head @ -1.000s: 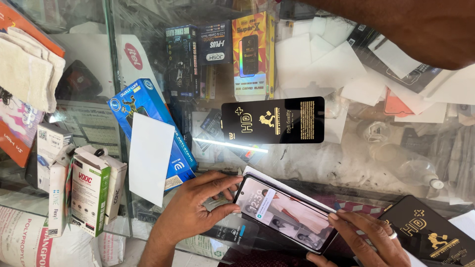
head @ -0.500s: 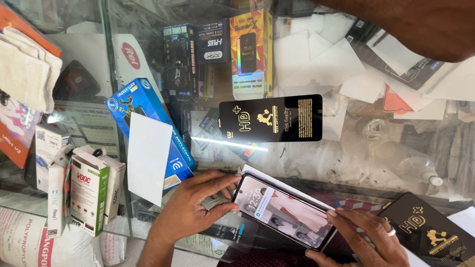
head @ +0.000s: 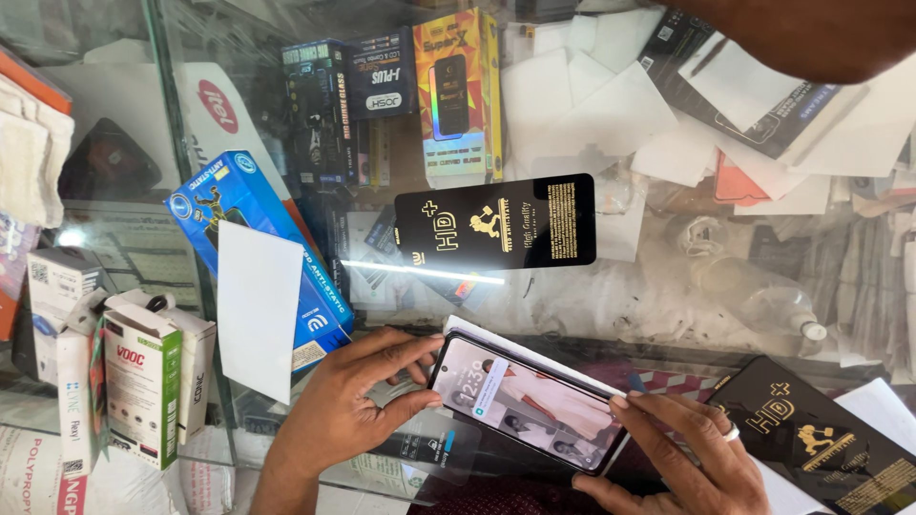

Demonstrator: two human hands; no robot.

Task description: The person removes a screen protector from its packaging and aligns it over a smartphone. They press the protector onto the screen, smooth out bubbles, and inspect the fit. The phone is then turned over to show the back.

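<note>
— Where's the phone right now?

— You have the smartphone [head: 527, 401] lying screen-up and lit on the glass counter [head: 668, 286], tilted, between your two hands. Your left hand [head: 348, 410] pinches its upper-left corner, thumb and forefinger clamped on the edge. Your right hand [head: 692, 458] grips the lower-right end, fingers closed around it, a ring on one finger.

— What's near you?

— A clear screen protector [head: 429, 448] lies just under your left hand. A black protector packet [head: 496, 224] rests on the glass above the phone, a second black packet [head: 821, 434] just beside your right hand. A white card [head: 258, 305] leans over a blue box [head: 243, 215] to the left.
</note>
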